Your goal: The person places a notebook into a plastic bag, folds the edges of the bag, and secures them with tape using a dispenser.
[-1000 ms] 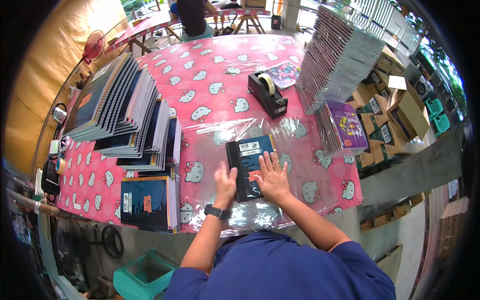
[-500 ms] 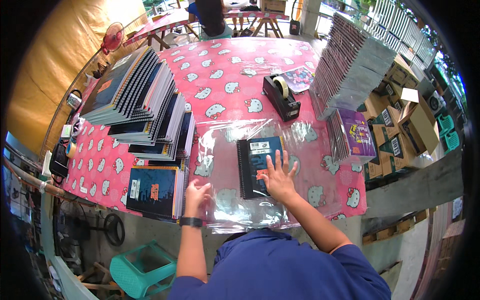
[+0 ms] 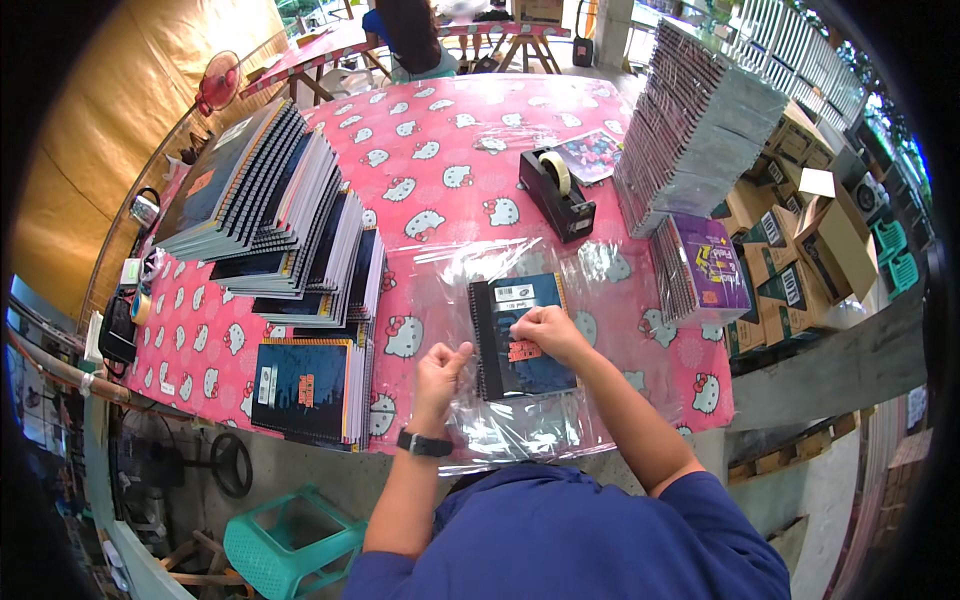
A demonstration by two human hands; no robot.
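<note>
A dark blue spiral notebook (image 3: 533,365) with an orange cover patch lies on a sheet of clear plastic film (image 3: 500,425), its black coil toward the left. Over the middle of the cover my right hand (image 3: 553,334) is closed, its fingers curled in; whatever they may pinch is hidden. Just left of the coil, above the film, my left hand (image 3: 438,378) is also curled closed with the thumb up. I cannot make out whether film is caught in its fingers.
Tall stacks of similar notebooks (image 3: 310,390) line the left side. A black tape dispenser (image 3: 560,200) stands beyond the film. On the right rise a wrapped notebook stack (image 3: 690,130) and purple-covered books (image 3: 705,270), with cardboard boxes (image 3: 775,265) past the table. A person (image 3: 408,40) sits at the far table.
My right hand has gone from spread flat on the notebook to closed above its cover. My left hand has moved right, toward the coil, and its fingers have curled in.
</note>
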